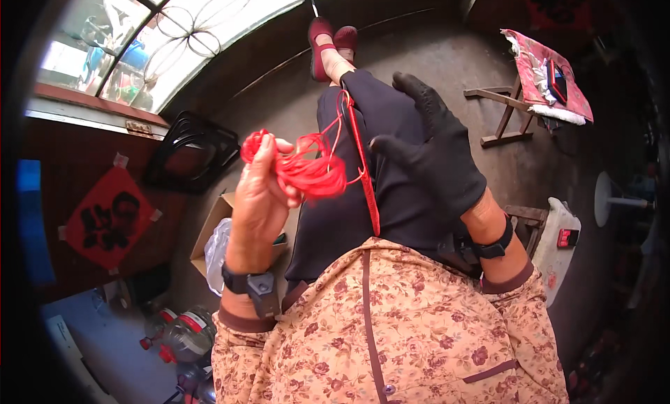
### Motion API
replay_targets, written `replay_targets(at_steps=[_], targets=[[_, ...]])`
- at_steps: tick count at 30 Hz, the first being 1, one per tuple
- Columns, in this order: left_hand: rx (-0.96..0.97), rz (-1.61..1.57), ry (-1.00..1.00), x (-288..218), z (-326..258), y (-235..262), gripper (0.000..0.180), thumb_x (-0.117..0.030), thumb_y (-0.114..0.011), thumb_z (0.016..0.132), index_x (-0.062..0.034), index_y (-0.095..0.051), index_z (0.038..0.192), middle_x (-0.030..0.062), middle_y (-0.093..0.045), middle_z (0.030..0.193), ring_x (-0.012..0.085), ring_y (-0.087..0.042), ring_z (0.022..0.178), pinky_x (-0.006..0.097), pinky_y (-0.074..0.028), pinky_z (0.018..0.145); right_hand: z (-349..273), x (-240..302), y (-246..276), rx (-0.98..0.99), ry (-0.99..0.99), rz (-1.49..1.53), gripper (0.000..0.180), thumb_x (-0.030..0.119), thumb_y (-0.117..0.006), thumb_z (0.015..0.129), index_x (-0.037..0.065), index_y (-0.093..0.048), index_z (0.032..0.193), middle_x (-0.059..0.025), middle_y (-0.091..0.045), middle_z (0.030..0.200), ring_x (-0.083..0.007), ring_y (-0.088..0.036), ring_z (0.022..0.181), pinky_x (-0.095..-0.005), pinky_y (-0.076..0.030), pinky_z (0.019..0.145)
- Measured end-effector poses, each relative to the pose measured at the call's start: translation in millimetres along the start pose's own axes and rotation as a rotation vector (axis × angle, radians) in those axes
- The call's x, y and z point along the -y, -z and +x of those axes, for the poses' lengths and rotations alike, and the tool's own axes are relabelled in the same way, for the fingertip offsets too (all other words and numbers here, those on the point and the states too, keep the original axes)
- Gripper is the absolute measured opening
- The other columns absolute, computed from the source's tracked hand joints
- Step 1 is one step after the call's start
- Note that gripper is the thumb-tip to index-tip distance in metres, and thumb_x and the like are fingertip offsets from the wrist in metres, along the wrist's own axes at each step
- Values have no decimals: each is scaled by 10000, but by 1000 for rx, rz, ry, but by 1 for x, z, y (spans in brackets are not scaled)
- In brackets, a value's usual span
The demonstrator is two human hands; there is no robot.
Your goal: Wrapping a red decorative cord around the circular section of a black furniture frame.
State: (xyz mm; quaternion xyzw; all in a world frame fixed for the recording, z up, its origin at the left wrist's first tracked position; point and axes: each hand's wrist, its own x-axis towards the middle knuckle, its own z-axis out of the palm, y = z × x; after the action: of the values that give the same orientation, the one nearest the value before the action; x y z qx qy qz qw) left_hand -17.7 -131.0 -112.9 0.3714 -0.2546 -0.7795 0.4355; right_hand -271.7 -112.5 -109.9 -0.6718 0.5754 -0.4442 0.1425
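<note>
My bare left hand [258, 184] is closed around a bundle of red cord [313, 170], its thumb pressed near a tight red knot at one end. Loose strands run from the bundle to a long thin strip [364, 170] lying along my dark trousers, black near its far end and covered in red toward my waist. What the strip is made of, I cannot tell. In a black glove, my right hand [436, 142] hovers over my right thigh, thumb and fingers apart, holding nothing. Both wrists wear dark bands with a small device.
A folding stool [508, 114] with a pink cloth and a phone [556, 81] stands far right. Nearer is a white-covered stool [556, 247] bearing a small red box. On the left are a black plastic frame [190, 153], a cardboard box [207, 233] and several plastic bottles [187, 338].
</note>
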Motion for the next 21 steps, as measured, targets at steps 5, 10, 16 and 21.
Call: replay_targets(at_steps=[5, 10, 16, 21], targets=[[211, 165, -291, -40, -69, -26, 371, -320, -677, 868, -2, -494, 918, 49, -518, 734, 105, -513, 672, 243, -429, 590, 5, 40, -12, 284, 463, -52, 491, 273, -782, 715, 48, -604, 1114, -119, -637, 1034, -293, -588, 1062, -374, -459, 933], [-257, 707, -237, -49, -71, -16, 104, -74, -628, 877, -11, -562, 827, 17, -568, 729, 76, -541, 666, 230, -446, 617, -16, 43, 31, 715, 85, 457, 171, 142, -748, 761, 21, -664, 848, -89, -647, 769, -191, -635, 777, -304, -491, 700], [76, 950, -409, 34, -2, 8, 92, -81, -690, 823, -30, -618, 848, -39, -566, 681, 45, -512, 554, 207, -414, 507, -62, 38, 54, 681, -260, 722, 157, 50, -731, 766, -8, -678, 902, -80, -672, 774, -114, -592, 675, -265, -468, 633], [-127, 1197, -358, 66, 2, -42, 283, -212, -773, 723, -28, -616, 868, 88, -673, 695, 156, -651, 624, 289, -512, 618, -57, 55, 80, 803, -490, 795, 111, 35, -684, 791, -11, -680, 893, -80, -671, 765, -107, -586, 678, -261, -463, 634]])
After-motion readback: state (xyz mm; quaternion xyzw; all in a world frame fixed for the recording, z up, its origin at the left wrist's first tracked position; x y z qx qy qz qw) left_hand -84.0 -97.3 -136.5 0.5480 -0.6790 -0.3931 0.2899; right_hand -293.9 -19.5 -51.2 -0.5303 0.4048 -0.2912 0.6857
